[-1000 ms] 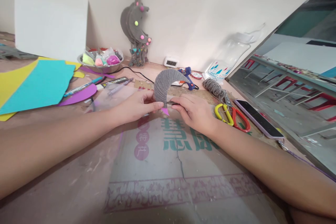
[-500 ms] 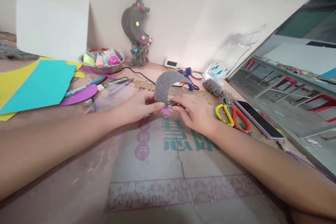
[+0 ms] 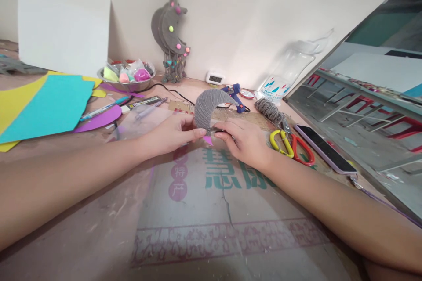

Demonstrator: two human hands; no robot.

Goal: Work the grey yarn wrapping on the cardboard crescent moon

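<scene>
Between my hands stands a crescent moon [image 3: 205, 107] wound in grey yarn, with a bare purple tip [image 3: 208, 140] showing at its lower end. My left hand [image 3: 180, 132] pinches the crescent's lower left side between thumb and fingers. At the right of that lower end, my right hand [image 3: 240, 139] is closed, thumb against forefinger, on a short dark grey bit of yarn that its fingers partly hide. A loose grey strand [image 3: 227, 204] trails over the printed plastic sheet [image 3: 198, 210] below.
Scissors [image 3: 303, 151], a grey yarn bundle [image 3: 268, 110] and a phone [image 3: 325, 149] lie on the right. Behind the crescent are a blue glue gun [image 3: 236, 96] and a clock [image 3: 215, 79]. Coloured sheets [image 3: 49, 105], pens and a clay bowl [image 3: 127, 84] fill the left. A finished moon decoration [image 3: 170, 30] leans on the wall.
Almost nothing differs. Both hands keep the same grip on the crescent and yarn; the whole view has shifted very slightly.
</scene>
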